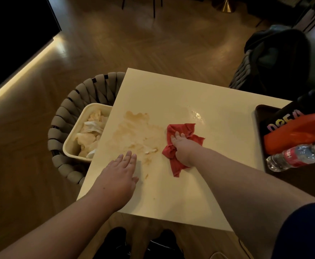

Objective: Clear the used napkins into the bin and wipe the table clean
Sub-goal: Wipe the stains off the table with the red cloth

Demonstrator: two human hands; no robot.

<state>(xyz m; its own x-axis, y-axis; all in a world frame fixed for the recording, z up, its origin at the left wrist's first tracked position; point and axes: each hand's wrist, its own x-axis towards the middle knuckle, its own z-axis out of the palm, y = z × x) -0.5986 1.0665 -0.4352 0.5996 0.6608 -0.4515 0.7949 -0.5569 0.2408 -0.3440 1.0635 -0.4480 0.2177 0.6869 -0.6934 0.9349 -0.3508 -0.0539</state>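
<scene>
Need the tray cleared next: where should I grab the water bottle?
Grip round the red-labelled middle of the water bottle, coming from above: it lies on its side on the tray, and the orange bottle crowds its far side.

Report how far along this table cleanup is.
Done: crumpled napkins lie in the bin beside the table. In hand: the right hand presses a red cloth on the table beside the spill; the left hand rests flat. Left: the brown stain and a small white scrap on it are not yet wiped away.
</scene>
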